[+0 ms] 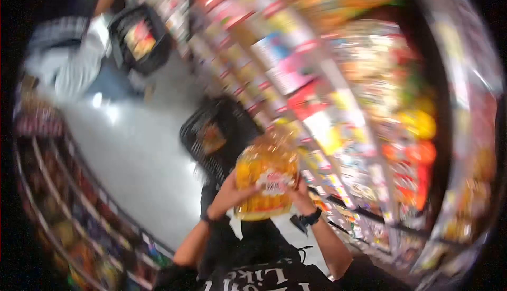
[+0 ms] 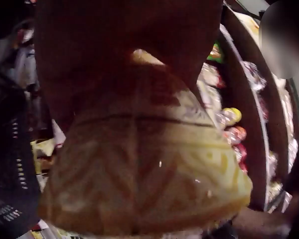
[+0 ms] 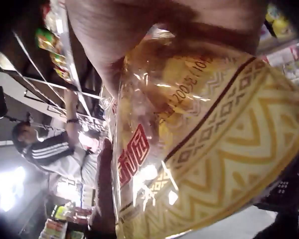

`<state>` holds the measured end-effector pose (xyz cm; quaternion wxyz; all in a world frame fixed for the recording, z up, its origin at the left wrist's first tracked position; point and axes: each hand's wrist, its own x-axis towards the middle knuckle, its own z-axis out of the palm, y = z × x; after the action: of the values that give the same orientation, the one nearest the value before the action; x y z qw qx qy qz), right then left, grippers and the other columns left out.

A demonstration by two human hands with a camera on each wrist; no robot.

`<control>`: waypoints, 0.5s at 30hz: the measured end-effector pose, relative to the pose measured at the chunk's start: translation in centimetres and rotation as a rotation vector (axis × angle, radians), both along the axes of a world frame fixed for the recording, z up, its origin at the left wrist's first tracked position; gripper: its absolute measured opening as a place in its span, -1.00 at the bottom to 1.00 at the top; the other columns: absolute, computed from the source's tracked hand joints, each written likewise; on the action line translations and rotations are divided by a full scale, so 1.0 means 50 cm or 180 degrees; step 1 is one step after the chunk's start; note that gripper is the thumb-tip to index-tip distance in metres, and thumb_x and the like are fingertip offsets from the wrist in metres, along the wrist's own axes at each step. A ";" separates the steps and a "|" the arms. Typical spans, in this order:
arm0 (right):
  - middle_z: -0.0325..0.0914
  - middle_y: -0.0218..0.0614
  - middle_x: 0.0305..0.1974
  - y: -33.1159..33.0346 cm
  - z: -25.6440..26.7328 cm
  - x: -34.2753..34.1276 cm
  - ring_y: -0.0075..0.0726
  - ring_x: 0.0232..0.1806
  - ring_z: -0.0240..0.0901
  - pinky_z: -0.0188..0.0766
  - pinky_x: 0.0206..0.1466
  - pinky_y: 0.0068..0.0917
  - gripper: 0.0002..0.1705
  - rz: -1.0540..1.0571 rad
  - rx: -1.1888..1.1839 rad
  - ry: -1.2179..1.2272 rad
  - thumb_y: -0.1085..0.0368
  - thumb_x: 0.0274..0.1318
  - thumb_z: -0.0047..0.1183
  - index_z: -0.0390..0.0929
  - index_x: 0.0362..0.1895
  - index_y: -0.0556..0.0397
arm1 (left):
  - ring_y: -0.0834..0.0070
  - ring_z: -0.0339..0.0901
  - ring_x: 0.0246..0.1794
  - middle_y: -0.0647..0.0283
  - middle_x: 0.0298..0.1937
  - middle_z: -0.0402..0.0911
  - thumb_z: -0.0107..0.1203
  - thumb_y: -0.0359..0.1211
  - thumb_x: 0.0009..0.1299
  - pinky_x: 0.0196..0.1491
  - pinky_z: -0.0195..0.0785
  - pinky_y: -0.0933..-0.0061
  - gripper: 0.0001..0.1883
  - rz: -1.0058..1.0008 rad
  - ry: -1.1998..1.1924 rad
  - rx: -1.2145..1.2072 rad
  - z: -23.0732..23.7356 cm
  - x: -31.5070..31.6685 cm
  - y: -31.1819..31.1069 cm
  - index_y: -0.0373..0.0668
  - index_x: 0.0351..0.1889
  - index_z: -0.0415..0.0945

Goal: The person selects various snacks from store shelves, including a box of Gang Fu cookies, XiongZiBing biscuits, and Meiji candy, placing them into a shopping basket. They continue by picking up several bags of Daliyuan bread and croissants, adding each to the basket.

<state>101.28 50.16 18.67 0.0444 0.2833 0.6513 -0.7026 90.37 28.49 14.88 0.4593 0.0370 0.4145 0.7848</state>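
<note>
A clear plastic bag of yellow-orange food [image 1: 266, 177] with a white and red label is held up in front of the chest in the head view. The left hand [image 1: 228, 196] grips its left side and the right hand [image 1: 301, 197] its right side. Close up in the left wrist view, the zigzag-printed bag [image 2: 139, 174] lies below the dark left hand [image 2: 124, 59]. Printed characters and a yellow zigzag pattern cover the bag [image 3: 224, 144] in the right wrist view, where the right hand [image 3: 164, 30] holds its edge, thumb and fingers on opposite sides.
A black basket [image 1: 198, 132] with a package in it is just beyond the bag. Stocked shelves [image 1: 343, 100] run along the right, others [image 1: 68, 185] at the lower left. Another person [image 1: 79, 63] stands at the upper left near a second black basket [image 1: 119, 53].
</note>
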 end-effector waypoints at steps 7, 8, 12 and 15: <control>0.29 -0.29 0.32 -0.042 0.361 0.154 -0.39 0.34 0.24 0.26 0.37 -0.34 -0.04 -0.0787 0.0388 0.1104 0.47 0.10 0.31 -0.04 0.47 0.04 | 0.47 0.52 0.14 0.18 0.11 0.58 0.44 -0.34 0.21 0.21 0.38 0.36 -0.28 -0.0531 0.1752 0.0100 0.390 0.023 0.063 -0.30 0.28 0.30; 0.28 -0.28 0.32 -0.037 0.389 0.170 -0.38 0.34 0.23 0.25 0.38 -0.33 -0.03 -0.0866 0.0525 0.1405 0.48 0.10 0.30 -0.06 0.48 0.04 | 0.48 0.52 0.14 0.18 0.11 0.58 0.43 -0.35 0.22 0.22 0.38 0.36 -0.29 -0.0594 0.1958 0.0178 0.433 0.023 0.079 -0.30 0.28 0.30; 0.23 -0.27 0.33 -0.006 0.513 0.233 -0.36 0.39 0.16 0.18 0.41 -0.30 -0.04 -0.1029 0.0963 0.2106 0.50 0.08 0.28 -0.05 0.47 0.06 | 0.49 0.50 0.13 0.20 0.15 0.55 0.37 -0.38 0.25 0.21 0.37 0.38 -0.30 -0.0782 0.2277 0.0438 0.574 0.035 0.145 -0.30 0.31 0.27; 0.24 -0.26 0.31 0.024 0.590 0.276 -0.36 0.38 0.14 0.12 0.44 -0.31 -0.16 -0.1344 0.1106 0.2433 0.43 0.09 0.30 0.07 0.37 0.11 | 0.53 0.50 0.09 0.24 0.13 0.55 0.31 -0.40 0.32 0.15 0.40 0.43 -0.36 -0.0824 0.2042 0.0683 0.664 0.050 0.207 -0.28 0.32 0.26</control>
<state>115.11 51.34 48.15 -0.3906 0.1338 0.6570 -0.6307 92.88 38.85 48.08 0.3949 0.3816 0.4447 0.7076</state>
